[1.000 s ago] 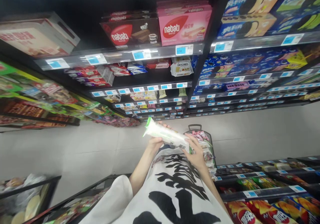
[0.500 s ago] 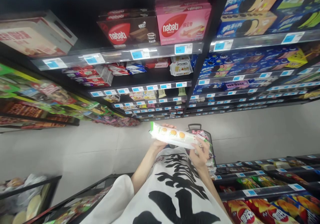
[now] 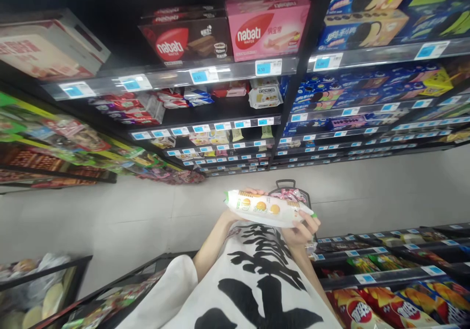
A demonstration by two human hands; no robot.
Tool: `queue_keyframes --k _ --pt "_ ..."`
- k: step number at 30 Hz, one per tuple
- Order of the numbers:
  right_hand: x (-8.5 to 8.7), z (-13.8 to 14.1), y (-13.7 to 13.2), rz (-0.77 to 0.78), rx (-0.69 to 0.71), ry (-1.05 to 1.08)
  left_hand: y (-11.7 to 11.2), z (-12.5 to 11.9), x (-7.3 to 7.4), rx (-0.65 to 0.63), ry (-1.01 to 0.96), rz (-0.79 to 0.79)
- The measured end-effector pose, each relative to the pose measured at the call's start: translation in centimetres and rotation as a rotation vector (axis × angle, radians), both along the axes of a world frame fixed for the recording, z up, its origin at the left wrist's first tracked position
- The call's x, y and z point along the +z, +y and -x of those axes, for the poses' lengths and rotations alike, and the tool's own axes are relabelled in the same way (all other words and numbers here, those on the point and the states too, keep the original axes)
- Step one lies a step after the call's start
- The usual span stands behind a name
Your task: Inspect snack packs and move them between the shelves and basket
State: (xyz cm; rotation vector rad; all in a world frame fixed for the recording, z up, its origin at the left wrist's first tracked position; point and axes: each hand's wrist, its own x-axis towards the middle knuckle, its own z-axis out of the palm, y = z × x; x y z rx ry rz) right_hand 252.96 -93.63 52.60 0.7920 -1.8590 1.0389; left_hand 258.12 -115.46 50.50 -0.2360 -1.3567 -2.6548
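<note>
A long white packet of biscuits, with green ends and round yellow biscuits printed on it, lies across both my hands in front of my chest. My left hand supports its left part from behind and below; some fingertips show over the top edge and the rest is hidden. At the right end, my right hand grips the packet with the fingers on its front face. Just beyond the packet stands a dark-rimmed shopping basket holding pink-wrapped goods, partly covered by the packet and my right hand.
Ahead stand tall dark shelves with a pink wafer box, a brown wafer box and blue cookie boxes. Bagged snacks fill a rack on the left. Another shelf with red chip bags is close at my right. Grey floor lies between.
The packet has shifted slightly right and down, and its printed face has turned more toward me. My right hand has moved right and down with its end.
</note>
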Motion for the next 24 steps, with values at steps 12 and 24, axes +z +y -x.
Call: queue_keyframes --k 12,24 --pt "-1.5 0.5 -0.3 0.069 -0.058 -0.088 0.0 -0.3 2.6 0.002 -0.068 0.033" --pt "-1.9 0.9 -0.3 0.008 -0.107 -0.162 -0.1 0.0 3.9 -0.006 -0.181 -0.005"
